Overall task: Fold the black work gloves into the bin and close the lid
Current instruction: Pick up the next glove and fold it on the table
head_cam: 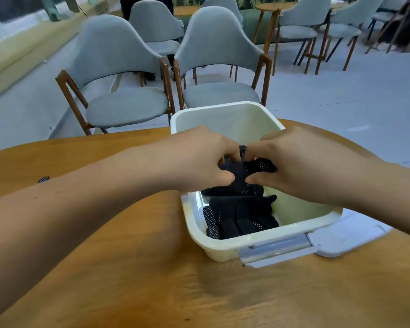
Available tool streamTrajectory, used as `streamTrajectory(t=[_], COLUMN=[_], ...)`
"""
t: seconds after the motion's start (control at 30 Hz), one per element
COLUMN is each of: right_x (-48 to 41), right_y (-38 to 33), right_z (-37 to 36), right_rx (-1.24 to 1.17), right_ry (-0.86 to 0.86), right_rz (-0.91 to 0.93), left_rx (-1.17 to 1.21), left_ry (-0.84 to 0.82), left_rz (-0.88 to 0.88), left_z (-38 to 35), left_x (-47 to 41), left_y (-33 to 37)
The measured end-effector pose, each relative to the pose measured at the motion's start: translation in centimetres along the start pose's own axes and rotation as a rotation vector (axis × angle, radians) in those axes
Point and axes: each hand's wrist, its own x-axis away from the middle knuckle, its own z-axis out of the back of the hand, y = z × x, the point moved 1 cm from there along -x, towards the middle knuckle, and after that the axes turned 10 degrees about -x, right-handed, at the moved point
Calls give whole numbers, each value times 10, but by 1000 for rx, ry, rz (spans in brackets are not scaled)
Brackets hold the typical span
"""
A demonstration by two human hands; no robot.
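Observation:
A white plastic bin (225, 247) stands on the wooden table, its inside open to view. Over its middle, my left hand (194, 159) and my right hand (294, 162) both pinch a black work glove (240, 172) with white grip dots, held bunched between the fingers. Lower in the bin lie folded black gloves (239, 218) near the front wall. The pale grey lid (341, 237) lies flat at the bin's near right side, by a grey handle latch (277, 250).
The round wooden table (128, 268) spreads around the bin. A small dark dotted scrap (43, 179) shows just past my left forearm. Two grey upholstered chairs (118, 74) stand beyond the far table edge, with further chairs and tables behind.

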Motion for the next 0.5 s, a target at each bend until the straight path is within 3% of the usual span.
streamTrajectory(t=[0.33, 0.5], right_x=[-28, -37], right_y=[-8, -10], right_z=[-10, -16], right_rx=[173, 249], right_ry=[-284, -353], right_rz=[-99, -143], left_rx=[-194, -249], left_ry=[-306, -335], left_rz=[-66, -51], left_z=[-12, -18], left_x=[-41, -51], left_y=[1, 3])
